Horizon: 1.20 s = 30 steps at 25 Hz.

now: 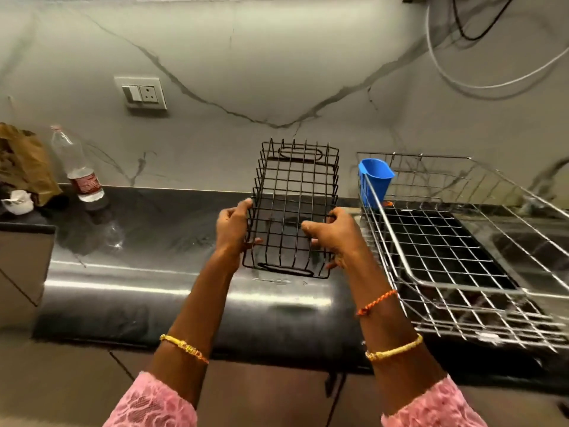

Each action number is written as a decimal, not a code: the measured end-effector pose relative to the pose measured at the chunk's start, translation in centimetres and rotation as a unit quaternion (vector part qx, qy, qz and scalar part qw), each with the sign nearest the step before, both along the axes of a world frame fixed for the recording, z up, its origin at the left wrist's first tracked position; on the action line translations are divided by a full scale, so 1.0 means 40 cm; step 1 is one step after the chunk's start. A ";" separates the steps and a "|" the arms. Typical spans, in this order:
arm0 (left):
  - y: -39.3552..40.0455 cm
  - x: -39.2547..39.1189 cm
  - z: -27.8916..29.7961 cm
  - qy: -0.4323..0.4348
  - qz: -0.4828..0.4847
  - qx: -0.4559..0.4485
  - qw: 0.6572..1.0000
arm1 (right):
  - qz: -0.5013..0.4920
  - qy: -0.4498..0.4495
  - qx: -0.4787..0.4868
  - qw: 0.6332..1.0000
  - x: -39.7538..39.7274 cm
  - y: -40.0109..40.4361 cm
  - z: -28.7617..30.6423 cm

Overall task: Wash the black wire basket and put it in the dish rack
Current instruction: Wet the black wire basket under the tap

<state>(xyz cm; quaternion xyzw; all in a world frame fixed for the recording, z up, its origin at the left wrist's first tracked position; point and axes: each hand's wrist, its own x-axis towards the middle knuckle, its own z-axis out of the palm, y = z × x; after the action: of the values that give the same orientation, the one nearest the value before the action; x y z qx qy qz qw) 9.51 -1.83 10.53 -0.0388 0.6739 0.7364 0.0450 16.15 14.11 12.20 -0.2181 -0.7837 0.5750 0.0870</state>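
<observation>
Holding a black wire basket (pixel 294 208) with both hands, a person stands at a dark kitchen counter (pixel 154 241), seen from a camera on their head looking down. The left hand (pixel 234 227) curls its fingers round the wires of the basket's left wall, and the right hand (pixel 331 234) grips the wires of the right wall, with the thumb hooked inside. The basket is long and narrow, with its far end raised toward the marble wall. Whether its near end touches the counter or is lifted just clear cannot be told.

Just to the right of the basket sits a shiny metal dish rack (pixel 455 248), placed over a steel sink (pixel 529 241). A blue plastic cup (pixel 375 180) hangs on the rack's near-left corner. No tap or running water can be seen. At the far left of the counter stand a clear plastic bottle (pixel 77 167) and a brown paper bag (pixel 24 164).

This looks like an early step: the basket is being picked up or carried, and nothing shows whether it has been washed. The next move likely calls for swinging it to the right toward the sink. It must be lifted high enough to clear the rack's raised rim and the cup, with both hands keeping their hold so the long basket does not tip.
</observation>
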 end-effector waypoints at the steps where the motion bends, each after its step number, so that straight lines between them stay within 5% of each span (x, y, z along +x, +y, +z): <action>1: -0.005 0.039 0.023 -0.003 -0.027 -0.023 0.999 | -0.005 0.013 0.011 1.000 0.051 0.002 0.022; 7: 0.063 0.253 0.180 0.036 -0.157 -0.033 0.986 | -0.025 0.055 -0.019 0.998 0.369 0.094 0.173; 15: 0.373 0.423 0.290 0.007 -0.259 0.087 0.962 | -0.068 0.094 -0.120 0.986 0.637 0.334 0.253; 25: 1.025 0.638 0.262 -0.143 -0.423 0.192 0.874 | -0.212 0.122 -0.023 0.969 0.953 0.939 0.235; 30: 1.324 0.716 0.221 -0.172 -0.426 0.164 0.873 | -0.293 0.093 0.053 0.950 1.050 1.232 0.172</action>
<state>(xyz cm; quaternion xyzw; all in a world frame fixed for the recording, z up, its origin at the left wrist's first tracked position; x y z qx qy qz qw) 38.13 51.14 19.39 0.1341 0.4759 0.7276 0.4755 58.14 63.38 19.09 -0.3787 -0.7031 0.4996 0.3355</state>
